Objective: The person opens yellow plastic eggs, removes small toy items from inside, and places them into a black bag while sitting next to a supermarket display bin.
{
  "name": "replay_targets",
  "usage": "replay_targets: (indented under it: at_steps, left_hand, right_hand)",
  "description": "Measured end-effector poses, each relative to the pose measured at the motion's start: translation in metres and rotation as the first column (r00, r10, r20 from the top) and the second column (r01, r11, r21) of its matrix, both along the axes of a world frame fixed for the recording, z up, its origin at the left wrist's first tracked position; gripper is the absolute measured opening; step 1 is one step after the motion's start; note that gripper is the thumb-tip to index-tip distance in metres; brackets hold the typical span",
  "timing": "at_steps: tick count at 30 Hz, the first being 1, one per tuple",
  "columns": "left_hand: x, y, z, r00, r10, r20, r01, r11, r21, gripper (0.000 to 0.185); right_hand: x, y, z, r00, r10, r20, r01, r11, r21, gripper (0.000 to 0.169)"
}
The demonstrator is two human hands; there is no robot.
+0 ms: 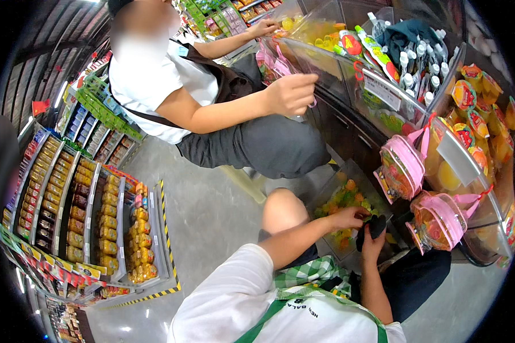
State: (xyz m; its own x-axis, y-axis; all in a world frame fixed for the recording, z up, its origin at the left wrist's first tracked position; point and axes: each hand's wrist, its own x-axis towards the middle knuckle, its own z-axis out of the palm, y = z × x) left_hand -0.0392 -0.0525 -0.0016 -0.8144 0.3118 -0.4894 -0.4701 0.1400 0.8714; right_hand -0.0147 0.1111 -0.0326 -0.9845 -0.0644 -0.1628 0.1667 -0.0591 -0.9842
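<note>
My right hand point(372, 246) grips a small black object point(374, 228), which looks soft like cloth. Close to its upper left edge is my left hand point(349, 218), fingers bent together; whether they hold anything is too small to tell. Both hands are over a clear bin point(322, 195) low in front of me, holding small yellow, green and orange pieces point(347, 191), perhaps wrapped sweets or jellies. My knee point(285, 206) is beside the bin.
Another person point(240, 137) sits close ahead, one hand point(292, 95) raised near the display. Clear display bins point(405, 113) on the right hold spouted pouches point(412, 77) and jelly cups point(476, 107). Pink clear bags point(440, 218) hang from the edge. Stocked shelves point(73, 206) stand left.
</note>
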Motion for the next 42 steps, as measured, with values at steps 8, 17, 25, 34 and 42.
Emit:
replay_targets:
  at_steps: [8, 17, 25, 34, 42]
  left_hand:
    - [0.002, 0.005, -0.025, 0.994, 0.095, -0.056, -0.087, 0.988, 0.13, 0.047]
    - [0.011, 0.022, 0.008, 0.995, 0.08, 0.061, -0.099, 0.89, 0.446, 0.041]
    - [0.011, 0.004, -0.017, 0.95, 0.297, 0.096, -0.312, 0.891, 0.329, 0.026]
    - [0.032, 0.02, 0.034, 0.939, 0.341, -0.039, -0.316, 0.904, 0.288, 0.035]
    - [-0.023, -0.024, 0.234, -0.316, 0.403, -0.859, -0.336, 0.799, 0.499, 0.046]
  right_hand:
    - [0.0, 0.006, -0.02, 0.998, -0.031, -0.062, 0.04, 0.988, 0.146, 0.047]
    - [-0.01, 0.02, -0.01, 0.954, -0.255, 0.155, 0.293, 0.901, -0.32, 0.028]
    - [-0.002, 0.015, 0.025, 0.947, -0.003, -0.32, 0.077, 0.973, 0.218, 0.046]
    - [-0.007, 0.02, 0.006, 0.975, -0.207, -0.081, 0.2, 0.976, -0.085, 0.026]
    - [-0.003, 0.012, -0.004, 0.963, -0.082, 0.257, 0.153, 0.951, -0.268, 0.025]
